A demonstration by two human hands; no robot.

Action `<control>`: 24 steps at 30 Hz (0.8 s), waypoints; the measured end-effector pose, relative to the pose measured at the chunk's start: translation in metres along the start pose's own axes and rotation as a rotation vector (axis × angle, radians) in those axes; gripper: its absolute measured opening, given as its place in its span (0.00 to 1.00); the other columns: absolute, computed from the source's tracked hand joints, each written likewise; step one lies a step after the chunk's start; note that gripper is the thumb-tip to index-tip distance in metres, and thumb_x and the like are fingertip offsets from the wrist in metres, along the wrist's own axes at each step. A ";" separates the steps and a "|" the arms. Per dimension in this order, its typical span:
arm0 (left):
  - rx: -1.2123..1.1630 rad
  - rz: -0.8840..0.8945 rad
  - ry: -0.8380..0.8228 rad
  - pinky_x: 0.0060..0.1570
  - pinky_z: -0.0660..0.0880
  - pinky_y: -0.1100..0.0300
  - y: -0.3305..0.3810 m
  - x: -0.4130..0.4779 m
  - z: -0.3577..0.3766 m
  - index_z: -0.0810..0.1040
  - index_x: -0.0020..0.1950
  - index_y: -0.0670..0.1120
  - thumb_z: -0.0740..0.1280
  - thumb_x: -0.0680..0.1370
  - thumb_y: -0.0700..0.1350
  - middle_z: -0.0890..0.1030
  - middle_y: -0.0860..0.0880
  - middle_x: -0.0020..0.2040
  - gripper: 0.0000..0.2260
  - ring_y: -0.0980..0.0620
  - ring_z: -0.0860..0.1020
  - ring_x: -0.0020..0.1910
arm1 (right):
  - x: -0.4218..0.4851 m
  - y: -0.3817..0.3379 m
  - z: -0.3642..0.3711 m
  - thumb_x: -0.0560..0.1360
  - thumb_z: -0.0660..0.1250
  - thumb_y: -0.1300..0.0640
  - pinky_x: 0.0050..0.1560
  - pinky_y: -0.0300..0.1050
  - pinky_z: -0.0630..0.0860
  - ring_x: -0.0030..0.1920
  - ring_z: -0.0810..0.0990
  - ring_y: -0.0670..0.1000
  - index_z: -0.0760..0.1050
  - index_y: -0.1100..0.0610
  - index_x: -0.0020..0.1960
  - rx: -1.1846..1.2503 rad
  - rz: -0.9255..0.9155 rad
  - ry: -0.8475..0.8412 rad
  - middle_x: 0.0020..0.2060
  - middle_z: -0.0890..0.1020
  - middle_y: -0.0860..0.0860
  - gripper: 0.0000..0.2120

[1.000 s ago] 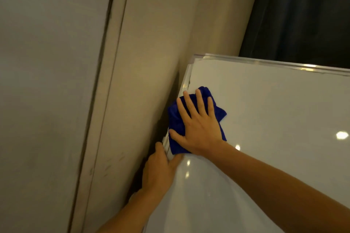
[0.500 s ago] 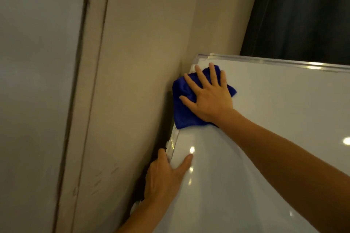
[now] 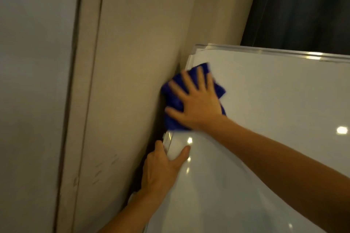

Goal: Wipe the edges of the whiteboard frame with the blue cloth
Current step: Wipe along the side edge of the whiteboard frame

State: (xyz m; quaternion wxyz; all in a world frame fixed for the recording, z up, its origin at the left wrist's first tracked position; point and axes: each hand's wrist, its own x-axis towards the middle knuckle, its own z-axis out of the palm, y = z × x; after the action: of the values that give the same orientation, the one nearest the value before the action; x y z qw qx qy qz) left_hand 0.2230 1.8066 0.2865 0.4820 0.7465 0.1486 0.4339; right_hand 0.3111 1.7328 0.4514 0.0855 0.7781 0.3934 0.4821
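The right hand (image 3: 197, 104) lies flat and spread on the blue cloth (image 3: 173, 104), palm down, all fingers extended and fanned toward the upper corner of the whiteboard (image 3: 274, 119). It does not pinch the cloth; it presses it against the board with an open palm. Its thumb points left, across the lower part of the cloth, and the fingertips look blurred. The forearm runs in from the lower right, crossing the glossy board surface at a slant.

The blue cloth sits bunched on the left edge of the whiteboard frame (image 3: 191, 58), just below the top left corner, and wraps over that edge toward the beige wall (image 3: 142, 62). Part of it shows above the fingers and to the right of the knuckles.

The left hand (image 3: 162, 168) grips the same left edge lower down, just below the cloth but not touching it. Its thumb lies on the white face of the board, pointing up and right, while the fingers curl around behind the frame, hidden in the dark gap between board and wall. Its forearm rises from the bottom edge of the view.

The board leans close against the wall, with a dark curtain (image 3: 303, 5) behind its top edge. Small light spots reflect on its surface.
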 end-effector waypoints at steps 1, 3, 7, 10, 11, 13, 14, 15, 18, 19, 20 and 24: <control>-0.020 0.014 0.006 0.33 0.75 0.57 0.000 0.000 -0.003 0.70 0.41 0.53 0.64 0.59 0.77 0.79 0.53 0.37 0.29 0.54 0.78 0.35 | -0.016 -0.014 0.006 0.74 0.45 0.26 0.74 0.70 0.42 0.78 0.44 0.67 0.55 0.41 0.78 0.010 -0.104 -0.017 0.80 0.55 0.54 0.37; -0.051 0.023 0.010 0.32 0.74 0.57 0.001 -0.004 -0.005 0.71 0.42 0.51 0.64 0.60 0.77 0.80 0.52 0.37 0.30 0.53 0.79 0.35 | -0.024 -0.012 0.007 0.74 0.44 0.25 0.75 0.69 0.43 0.79 0.44 0.65 0.56 0.40 0.78 -0.012 -0.217 -0.064 0.80 0.55 0.53 0.37; 0.057 -0.039 -0.076 0.30 0.70 0.65 0.002 -0.013 -0.008 0.68 0.45 0.54 0.56 0.57 0.80 0.78 0.55 0.41 0.34 0.58 0.77 0.36 | 0.015 0.046 -0.013 0.75 0.41 0.26 0.75 0.68 0.40 0.79 0.42 0.63 0.49 0.43 0.80 -0.050 0.048 -0.016 0.81 0.52 0.52 0.38; 0.191 -0.071 -0.127 0.42 0.76 0.62 0.018 -0.007 -0.010 0.64 0.59 0.55 0.51 0.57 0.80 0.75 0.57 0.53 0.40 0.55 0.78 0.47 | 0.028 0.077 -0.022 0.75 0.40 0.27 0.75 0.68 0.39 0.79 0.39 0.63 0.46 0.43 0.80 -0.050 0.202 0.008 0.81 0.49 0.53 0.37; 0.253 -0.032 -0.082 0.48 0.76 0.59 0.028 0.000 -0.009 0.62 0.65 0.54 0.50 0.61 0.79 0.72 0.56 0.58 0.42 0.52 0.77 0.53 | 0.028 0.076 -0.023 0.76 0.40 0.28 0.75 0.68 0.39 0.79 0.38 0.63 0.45 0.42 0.80 -0.040 0.197 0.011 0.81 0.49 0.53 0.36; 0.305 0.158 0.084 0.54 0.74 0.54 0.055 0.017 -0.007 0.59 0.72 0.50 0.51 0.69 0.73 0.69 0.48 0.66 0.38 0.48 0.73 0.60 | 0.027 0.068 -0.022 0.77 0.42 0.29 0.75 0.68 0.39 0.79 0.39 0.63 0.44 0.39 0.79 -0.030 0.144 0.040 0.81 0.49 0.53 0.33; 0.278 0.258 0.145 0.56 0.73 0.52 0.070 0.028 -0.006 0.61 0.73 0.48 0.53 0.73 0.67 0.70 0.46 0.67 0.34 0.47 0.73 0.60 | 0.025 0.065 -0.021 0.77 0.43 0.30 0.76 0.68 0.40 0.79 0.41 0.63 0.45 0.38 0.79 -0.026 0.090 0.060 0.81 0.50 0.53 0.32; 0.233 0.328 0.181 0.57 0.72 0.51 0.083 0.042 -0.005 0.63 0.72 0.46 0.55 0.75 0.62 0.70 0.44 0.67 0.30 0.46 0.72 0.61 | 0.023 0.062 -0.020 0.77 0.44 0.31 0.76 0.67 0.41 0.79 0.42 0.63 0.47 0.38 0.79 -0.025 0.005 0.072 0.81 0.52 0.53 0.31; 0.017 0.279 0.178 0.57 0.71 0.51 0.114 0.089 -0.001 0.64 0.71 0.46 0.56 0.80 0.55 0.72 0.42 0.68 0.23 0.44 0.73 0.61 | 0.032 0.067 -0.019 0.78 0.46 0.32 0.76 0.67 0.41 0.79 0.44 0.62 0.53 0.38 0.78 -0.059 -0.195 0.046 0.80 0.55 0.52 0.30; -0.054 0.193 0.145 0.54 0.72 0.50 0.120 0.104 0.000 0.65 0.69 0.46 0.55 0.80 0.56 0.74 0.41 0.66 0.21 0.44 0.75 0.57 | 0.039 0.072 -0.022 0.78 0.45 0.32 0.76 0.67 0.40 0.79 0.43 0.62 0.53 0.38 0.78 -0.089 -0.181 0.031 0.80 0.55 0.51 0.29; -0.097 0.106 0.118 0.51 0.73 0.50 0.126 0.116 0.001 0.66 0.66 0.45 0.54 0.80 0.58 0.76 0.40 0.62 0.21 0.44 0.76 0.52 | 0.049 0.080 -0.026 0.78 0.45 0.32 0.75 0.68 0.40 0.79 0.42 0.62 0.52 0.38 0.78 -0.122 -0.131 0.021 0.80 0.54 0.51 0.29; 0.003 -0.051 0.041 0.51 0.76 0.46 0.133 0.133 0.010 0.67 0.63 0.43 0.50 0.78 0.66 0.78 0.39 0.59 0.29 0.40 0.78 0.51 | 0.072 0.110 -0.039 0.79 0.46 0.35 0.75 0.70 0.39 0.78 0.37 0.63 0.51 0.40 0.79 -0.100 0.201 0.021 0.81 0.47 0.52 0.29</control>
State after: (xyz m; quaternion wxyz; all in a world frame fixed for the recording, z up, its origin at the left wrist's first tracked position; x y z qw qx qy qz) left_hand 0.2816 1.8207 0.4655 0.4884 0.7343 0.1782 0.4365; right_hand 0.3537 1.6994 0.5772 0.0714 0.8032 0.2897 0.5156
